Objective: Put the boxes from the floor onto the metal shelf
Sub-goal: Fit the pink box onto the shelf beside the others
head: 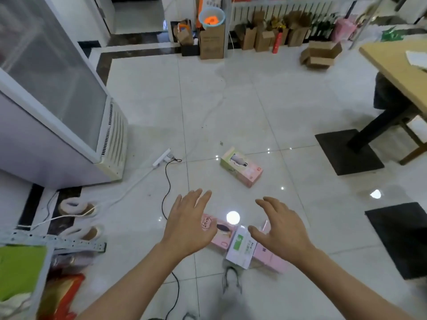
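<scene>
Both arms extend forward over the white tiled floor (pixel 231 107). The left hand (pixel 188 224) is released, fingers straight and spread, grasping nothing. The right hand (pixel 280 227) is likewise released, fingers loosely spread and slightly bent, grasping nothing.

Beneath the hands, at 6 o'clock in the view, three boxes lie together on the floor: a pink box (pixel 223 234) partly covered by the left hand, a white box with a green label (pixel 240 248) resting across the gap, and a second pink box (pixel 268 255) under the right hand. Whether either hand touches a box cannot be told. A fourth box, green and pink (pixel 241 167), lies apart on the floor at 12 o'clock from the hands.

The corner of the metal shelf (pixel 53 239) shows at 9 o'clock, low in the view, just beside a green item (pixel 20 269). A glass-door cabinet (pixel 53 88) stands at 10 o'clock. A power strip (pixel 161 158) lies at 11 o'clock. A wooden table (pixel 397 68) stands at 2 o'clock.
</scene>
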